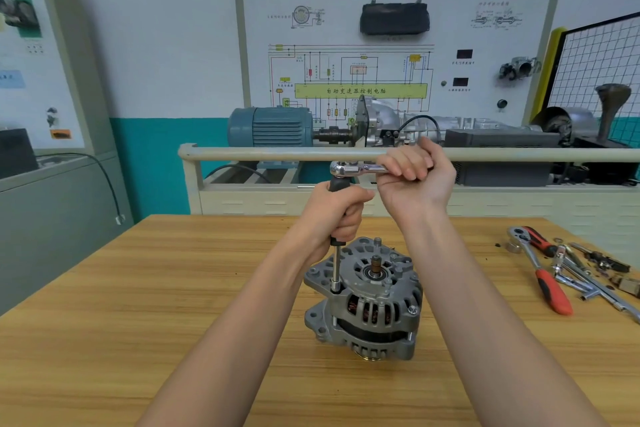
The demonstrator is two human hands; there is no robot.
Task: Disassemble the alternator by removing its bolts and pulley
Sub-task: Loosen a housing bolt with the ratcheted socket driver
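The left hand (337,210) grips the black handle of an upright extension driver (336,267) seated on the alternator (367,302), which stands mid wooden table (138,305); the right hand (415,173) clasps the ratchet wrench (353,169) atop it

Both forearms extend forward and upward, converging toward the centre of the view. The left hand (337,210) is closed in a fist with the fingers wrapped round a vertical black grip, thumb side uppermost. The right hand (415,173) is raised just above and beside it, wrist bent back, fingers curled over a horizontal chrome handle, fingertips facing the camera.
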